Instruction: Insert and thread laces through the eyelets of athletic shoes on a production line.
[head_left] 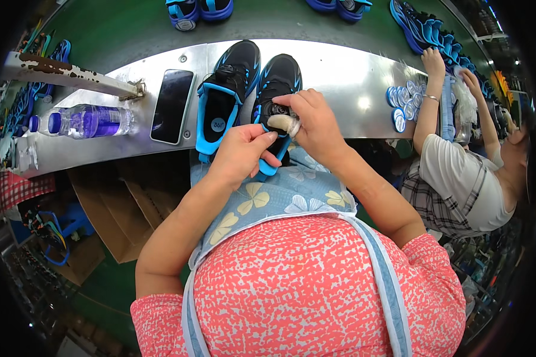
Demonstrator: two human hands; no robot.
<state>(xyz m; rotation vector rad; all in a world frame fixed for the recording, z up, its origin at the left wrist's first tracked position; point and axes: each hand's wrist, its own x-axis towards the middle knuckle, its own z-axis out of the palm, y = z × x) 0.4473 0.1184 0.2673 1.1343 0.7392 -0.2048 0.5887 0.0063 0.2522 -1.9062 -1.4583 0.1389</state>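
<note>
Right shoe [278, 89], black-blue, on metal desk [339, 77] at centre, toe toward 12 o'clock. Left hand [241, 156] grips heel from 6 o'clock, fingers closed on it. Right hand [315, 122], bandaged finger, pinches dial at tongue. Left shoe [229, 89] touching at 9 o'clock; phone [172, 106], then bottle [83, 121] farther that way. Co-worker [458, 172] at 3 o'clock.
</note>
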